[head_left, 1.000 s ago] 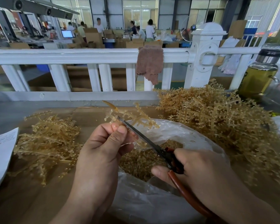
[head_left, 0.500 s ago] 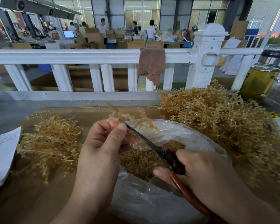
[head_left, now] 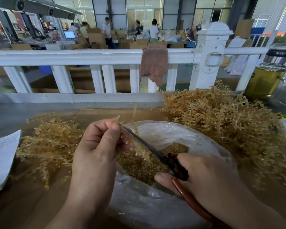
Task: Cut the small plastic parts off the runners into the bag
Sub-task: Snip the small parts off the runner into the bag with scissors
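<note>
Bag flanked by runner heaps; scissors, held runner above; railing behind.

runner motion-blurred; scissors handles under right hand; paper cropped left

Nothing legible here: the paper sheet on the surface shows faint marks, too blurred to read.

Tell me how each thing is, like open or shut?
Left hand: pinches a runner above the bag.
Right hand: grips the scissors.
Scissors: blades look nearly closed.
Bag: open, holding cut parts.
Bottle: upright, lid on.
Cloth: draped over the railing.
</note>
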Demonstrator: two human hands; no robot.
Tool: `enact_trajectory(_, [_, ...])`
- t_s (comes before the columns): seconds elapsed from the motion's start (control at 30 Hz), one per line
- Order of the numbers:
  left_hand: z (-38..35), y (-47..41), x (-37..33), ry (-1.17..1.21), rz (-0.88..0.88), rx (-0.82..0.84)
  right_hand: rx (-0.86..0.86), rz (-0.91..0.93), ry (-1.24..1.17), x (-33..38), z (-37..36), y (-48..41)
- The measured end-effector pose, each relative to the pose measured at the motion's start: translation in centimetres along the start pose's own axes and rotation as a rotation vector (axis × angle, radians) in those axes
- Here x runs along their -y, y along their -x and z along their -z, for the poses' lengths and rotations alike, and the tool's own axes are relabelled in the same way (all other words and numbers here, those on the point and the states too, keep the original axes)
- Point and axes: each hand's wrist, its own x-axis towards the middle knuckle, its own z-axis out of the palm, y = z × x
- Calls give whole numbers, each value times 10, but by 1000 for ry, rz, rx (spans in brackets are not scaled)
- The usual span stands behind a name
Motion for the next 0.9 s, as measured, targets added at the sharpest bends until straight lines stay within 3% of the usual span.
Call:
enact_trajectory(0.43, [-3,1,-6,101,28,22,65,-93,-85,3,8,-1])
enact_trajectory(0.9, [-7,4,-4,48,-43,36,61,-27,-59,2,6,-1])
